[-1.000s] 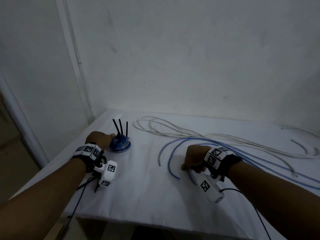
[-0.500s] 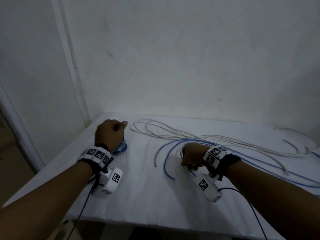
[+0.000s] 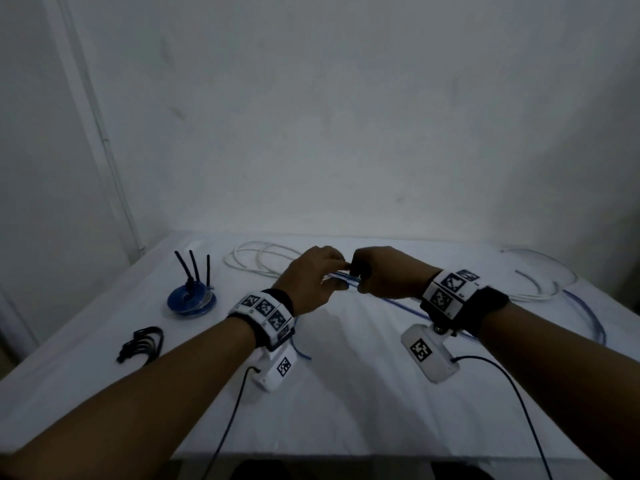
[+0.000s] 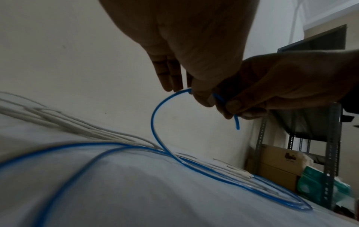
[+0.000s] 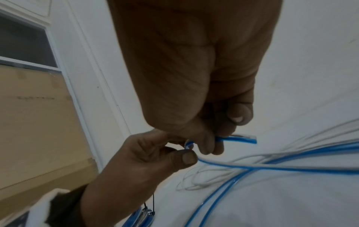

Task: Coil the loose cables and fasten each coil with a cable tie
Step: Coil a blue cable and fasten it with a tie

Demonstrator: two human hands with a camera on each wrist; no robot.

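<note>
Above the middle of the white table (image 3: 346,403) my two hands meet on a loose blue cable (image 4: 155,119). My left hand (image 3: 337,268) pinches it between thumb and fingers. Just to its right, my right hand (image 3: 360,276) pinches the stretch near the cable's free end (image 5: 240,140), which sticks out past the fingers. From the hands the cable drops in an arc and runs off to the right across the table (image 3: 588,320). A long white cable (image 3: 263,261) lies loose behind the hands. A tied blue coil (image 3: 191,301) rests at the left with black tie tails standing up.
A bunch of black cable ties (image 3: 142,344) lies near the table's left edge. The wall stands close behind the table. A metal rack (image 4: 330,153) and cardboard boxes (image 4: 279,165) stand off the table's right side. Dark wrist-camera leads (image 3: 512,386) trail over the near edge.
My left hand left the tied blue coil and swung right to join the right hand. The right hand lifted the blue cable's end off the table. Both now pinch it.
</note>
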